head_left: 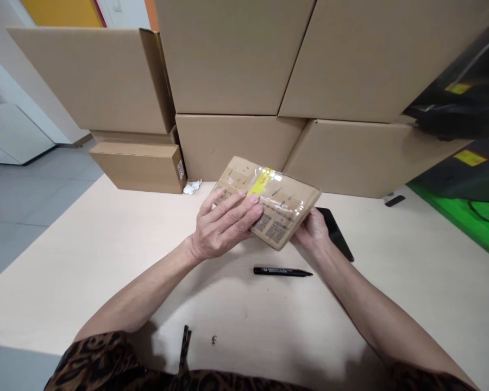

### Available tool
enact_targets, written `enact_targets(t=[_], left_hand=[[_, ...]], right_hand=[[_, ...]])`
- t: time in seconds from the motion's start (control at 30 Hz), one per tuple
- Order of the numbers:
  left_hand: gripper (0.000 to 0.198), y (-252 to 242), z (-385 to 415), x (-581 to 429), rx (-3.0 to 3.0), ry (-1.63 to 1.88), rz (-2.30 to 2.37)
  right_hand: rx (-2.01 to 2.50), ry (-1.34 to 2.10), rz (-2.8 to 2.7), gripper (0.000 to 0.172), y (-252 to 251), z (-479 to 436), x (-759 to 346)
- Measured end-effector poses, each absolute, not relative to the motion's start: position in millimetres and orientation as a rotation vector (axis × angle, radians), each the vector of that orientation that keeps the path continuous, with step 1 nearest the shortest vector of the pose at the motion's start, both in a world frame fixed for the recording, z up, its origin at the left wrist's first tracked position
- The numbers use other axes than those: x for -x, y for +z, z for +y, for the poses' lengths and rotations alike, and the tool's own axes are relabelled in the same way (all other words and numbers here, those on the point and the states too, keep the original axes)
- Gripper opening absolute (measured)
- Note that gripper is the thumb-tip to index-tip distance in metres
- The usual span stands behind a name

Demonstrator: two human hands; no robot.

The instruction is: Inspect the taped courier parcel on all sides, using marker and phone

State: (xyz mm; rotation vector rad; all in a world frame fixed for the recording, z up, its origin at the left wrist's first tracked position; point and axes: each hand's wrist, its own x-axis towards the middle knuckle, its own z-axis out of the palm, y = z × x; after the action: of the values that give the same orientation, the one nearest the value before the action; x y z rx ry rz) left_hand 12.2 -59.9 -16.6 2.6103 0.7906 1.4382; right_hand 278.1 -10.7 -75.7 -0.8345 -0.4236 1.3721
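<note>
I hold a small flat cardboard parcel [283, 203] above the table, sealed with clear tape and bearing a yellow sticker and printed labels. My left hand [224, 225] lies over its near left side with fingers pressed flat on top. At the parcel's right lower corner my right hand [312, 231] grips it from underneath, fingers hidden behind the parcel. A black marker pen [282, 271] lies on the table just below both hands.
Large cardboard boxes [236, 60] are stacked along the back of the pale table [85, 260]. A smaller flat box [140, 165] sits back left. A black flat object [336, 233] lies under the parcel's right side. A crumpled white scrap [192, 187] lies by the boxes. Black and green equipment [472, 163] stands at the right.
</note>
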Motion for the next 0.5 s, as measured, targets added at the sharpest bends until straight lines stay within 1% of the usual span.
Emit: enact_targets(t=[0.07,0.1,0.2,0.23,0.27,0.33,0.43,0.5], left_hand=[[0.049,-18.2,-60.6,-11.7,-2.560,1.504,0.965],[0.055,-18.5,-61.4,-12.3,-2.539,1.519,1.042],[0.093,-17.0,-66.2,-16.5,-2.375,1.402,1.070],[0.103,-15.8,-67.8,-18.3,-2.258,1.327,1.017],[0.107,-14.3,-68.9,-20.2,-2.115,1.254,0.957],[0.106,-10.3,-68.9,-23.2,-1.784,1.149,0.855],[0.109,-1.4,-63.8,-23.2,-1.340,1.123,0.804],[0.102,5.2,-58.4,-19.3,-1.156,1.150,0.854]], right_hand=[[0.865,1.346,-0.384,0.010,-72.4,-10.5,-278.8],[0.874,1.325,-0.368,0.012,-69.6,-10.4,-279.7],[0.859,1.237,-0.336,0.016,-56.2,-10.0,-284.9],[0.841,1.187,-0.342,0.016,-50.4,-9.9,-286.9],[0.819,1.121,-0.363,0.014,-44.4,-10.0,-288.4],[0.771,0.966,-0.435,0.013,-32.9,-12.0,-289.1],[0.716,0.775,-0.523,0.020,-22.0,-22.2,-281.9],[0.703,0.719,-0.620,0.026,-20.6,-34.2,-273.2]])
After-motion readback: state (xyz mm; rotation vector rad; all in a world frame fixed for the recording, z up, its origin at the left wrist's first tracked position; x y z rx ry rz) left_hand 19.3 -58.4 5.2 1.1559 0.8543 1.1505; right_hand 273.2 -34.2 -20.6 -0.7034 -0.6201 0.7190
